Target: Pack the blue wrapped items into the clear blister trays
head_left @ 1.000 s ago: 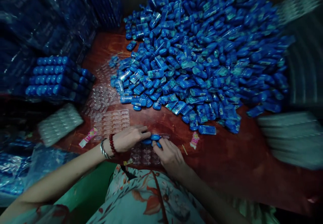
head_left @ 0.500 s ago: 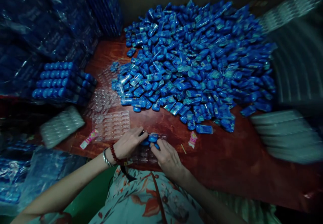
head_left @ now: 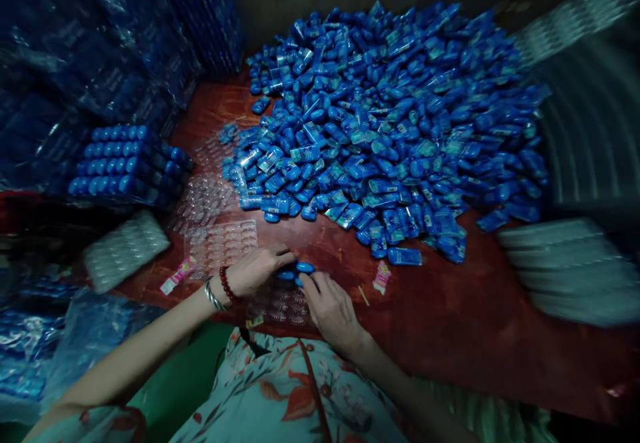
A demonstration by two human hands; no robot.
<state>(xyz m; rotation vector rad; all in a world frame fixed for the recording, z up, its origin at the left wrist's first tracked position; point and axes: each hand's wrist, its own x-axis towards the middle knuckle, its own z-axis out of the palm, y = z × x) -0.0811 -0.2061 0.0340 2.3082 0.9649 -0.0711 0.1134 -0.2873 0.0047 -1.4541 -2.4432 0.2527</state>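
A clear moulded plastic tray (head_left: 280,306) lies at the table's near edge, with a few small blue shrink-wrapped packs (head_left: 305,267) at its far end. My left hand (head_left: 260,270), wearing a red bead bracelet and a silver bangle, is over the tray's far left part; its fingers are stretched forward and slightly apart beside the packs. From the right, my right hand (head_left: 333,306) has its thumb and fingertips closed on a blue pack (head_left: 299,282) at the tray. My fingers partly hide these packs and the tray's far rows.
A large heap of blue packs (head_left: 380,123) covers the table's back. Empty clear trays (head_left: 225,246) lie left, near a stack of filled trays (head_left: 115,163). Stacked trays (head_left: 565,270) stand right. Pink wrappers (head_left: 382,276) and a small yellow stick (head_left: 363,295) lie nearby.
My left hand has shifted slightly up and right, its fingers off the pack they were at. My right fingers have drawn back a little, and more of the blue packs shows.
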